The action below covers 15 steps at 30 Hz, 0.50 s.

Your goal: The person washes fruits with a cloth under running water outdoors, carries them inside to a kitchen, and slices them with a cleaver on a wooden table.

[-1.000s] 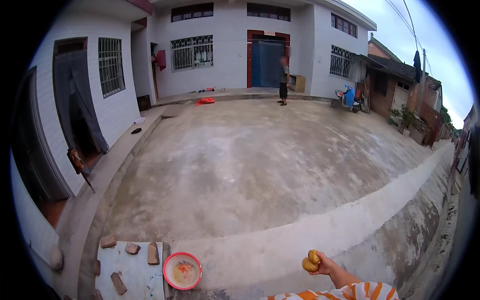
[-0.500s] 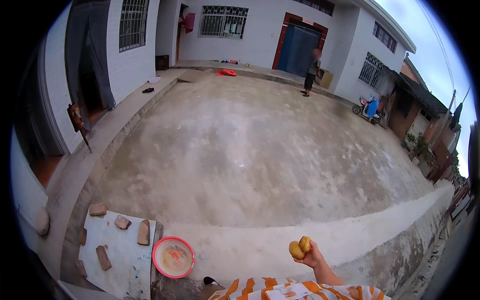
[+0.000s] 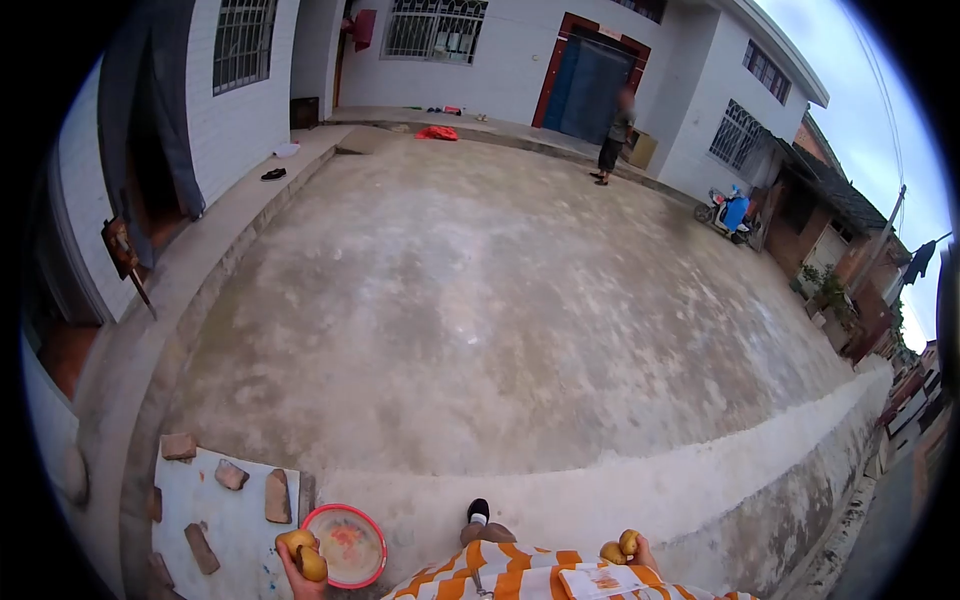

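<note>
Left of the red-rimmed basin (image 3: 382, 545), bricks (image 3: 201, 548) lie spread over a pale sheet (image 3: 250, 530), probably set there as weights to hold it flat. At the basin's near-left edge, the left hand (image 3: 302, 584) is curled around 2 potatoes (image 3: 313, 565), covering part of the rim; whether it touches the rim I cannot tell. Right of the basin come a shod foot (image 3: 478, 511) and a striped shirt (image 3: 540, 572), then the right hand (image 3: 645, 555), grasping 2 more potatoes (image 3: 629, 542), seemingly bunched together so that 1 hand can carry both; the shirt hides some of that hand. Far beyond the basin, dark shoes (image 3: 273, 174) sit on a ledge, a red bundle (image 3: 436, 133) lies on the concrete, a person (image 3: 614, 138) stands near the blue doorway (image 3: 588, 85), and a parked scooter (image 3: 727, 213) takes up ground farthest right.
</note>
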Each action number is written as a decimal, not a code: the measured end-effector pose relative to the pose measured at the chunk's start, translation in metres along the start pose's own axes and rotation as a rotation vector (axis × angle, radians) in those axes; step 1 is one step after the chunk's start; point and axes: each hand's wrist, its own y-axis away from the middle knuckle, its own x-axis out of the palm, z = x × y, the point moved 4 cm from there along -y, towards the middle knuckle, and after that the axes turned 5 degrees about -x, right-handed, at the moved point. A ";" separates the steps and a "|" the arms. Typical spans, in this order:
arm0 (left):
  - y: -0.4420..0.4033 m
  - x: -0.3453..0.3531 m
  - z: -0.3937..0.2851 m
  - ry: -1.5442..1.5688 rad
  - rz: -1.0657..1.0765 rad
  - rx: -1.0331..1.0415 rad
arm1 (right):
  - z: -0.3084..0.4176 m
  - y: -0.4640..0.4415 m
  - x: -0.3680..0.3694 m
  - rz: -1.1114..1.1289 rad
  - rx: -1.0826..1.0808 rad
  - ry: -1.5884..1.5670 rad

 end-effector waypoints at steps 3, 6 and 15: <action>-0.006 0.019 0.011 -0.082 -0.087 0.020 | -0.016 -0.078 -0.029 0.019 0.090 -0.193; -0.015 0.053 0.026 -0.072 -0.125 0.051 | 0.015 -0.135 0.002 0.157 0.106 -0.297; -0.060 0.185 0.056 -0.075 -0.150 0.038 | 0.187 -0.252 0.147 0.314 0.084 -0.023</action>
